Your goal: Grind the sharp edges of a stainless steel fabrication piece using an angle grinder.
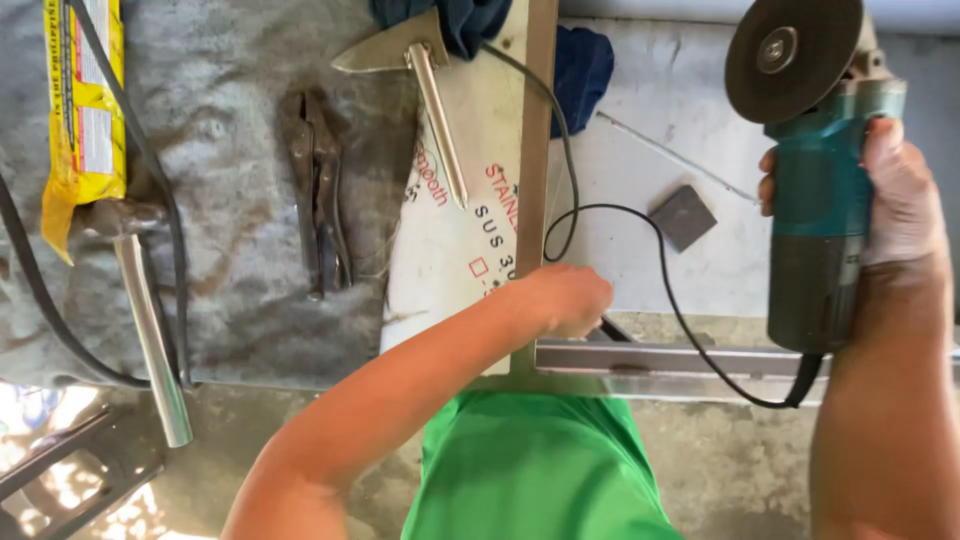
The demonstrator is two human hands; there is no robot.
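The right hand is holding a teal angle grinder by its body, the grip wrapped firmly around it. The grinder is standing upright in the air above the table, with its dark grinding disc at the top and its black power cord looping down over the white surface. The left hand is lying clenched as a fist at the near edge of the table, touching a steel square tube that is running along that edge; whether it is gripping anything I cannot tell. A small grey metal plate is resting between the two hands. Farther left, on a grey cloth, locking pliers, a chipping hammer and a yellow packet are lying.
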